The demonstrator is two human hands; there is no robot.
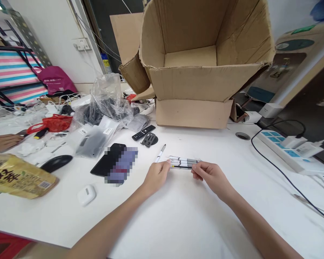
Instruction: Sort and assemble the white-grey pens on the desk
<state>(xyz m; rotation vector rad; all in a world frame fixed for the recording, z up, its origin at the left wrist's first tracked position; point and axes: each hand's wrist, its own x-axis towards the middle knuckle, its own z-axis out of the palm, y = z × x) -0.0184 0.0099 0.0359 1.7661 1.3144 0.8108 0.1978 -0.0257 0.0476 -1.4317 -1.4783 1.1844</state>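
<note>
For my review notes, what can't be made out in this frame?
In the head view:
Dark stick: right end hidden by the right hand.
Left hand: most fingers hidden behind its own back and thumb.
Pens: fine markings too small.
Pixelated patch: blocky blur masks what lies beneath.
Gold pouch: cut off by the left edge.

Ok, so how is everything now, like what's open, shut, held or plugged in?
Pens: side by side between both hands
Left grip: closed on their left end
Right grip: closed at their right end
Lone pen: lying apart, slanted
Cardboard box: open
Earbud case: shut
Remote: lying buttons up
Power strip: white plugs in it
Red bag: crumpled
</note>
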